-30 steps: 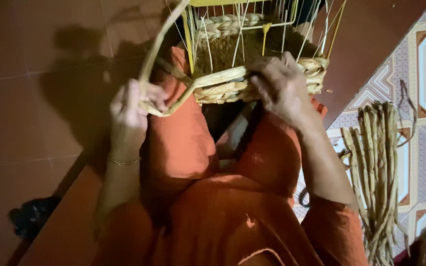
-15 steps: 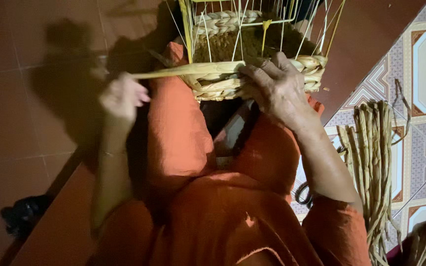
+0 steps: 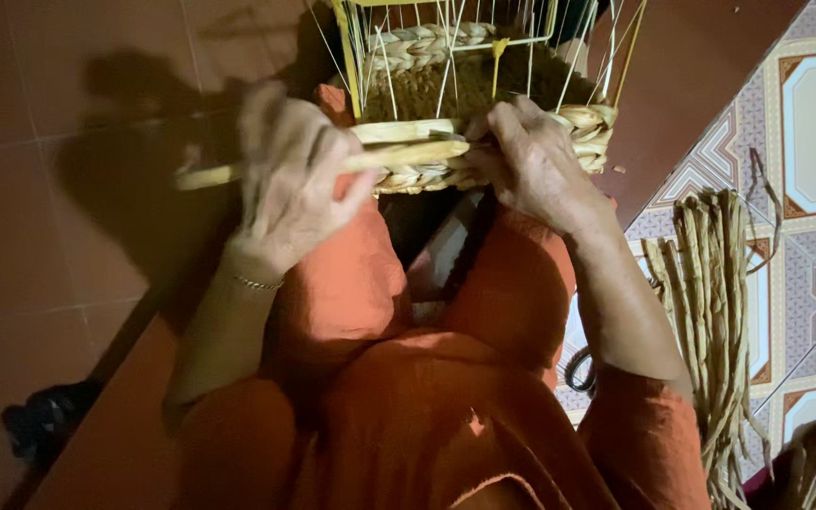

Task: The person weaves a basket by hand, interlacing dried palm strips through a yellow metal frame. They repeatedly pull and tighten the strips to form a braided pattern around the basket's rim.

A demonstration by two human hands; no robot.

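A half-woven basket point(image 3: 484, 42) of pale dried straw, with thin upright stakes, rests against my knees in orange trousers. My left hand point(image 3: 290, 179) is closed around a long flat straw strand point(image 3: 399, 156) that runs out leftward from the basket's near wall. My right hand point(image 3: 535, 161) presses its fingers onto the braided near rim point(image 3: 587, 118), pinching the strand where it meets the weave.
A bundle of dried straw strands point(image 3: 710, 302) lies on the patterned tiles at my right. A brown tiled floor point(image 3: 49, 236) spreads to the left. A dark small object point(image 3: 44, 420) sits at lower left. More straw shows at the bottom right corner.
My left hand moved right and up toward the basket, sliding along the strand. The strand went from a raised curve to a straight horizontal line. My right hand stayed on the rim.
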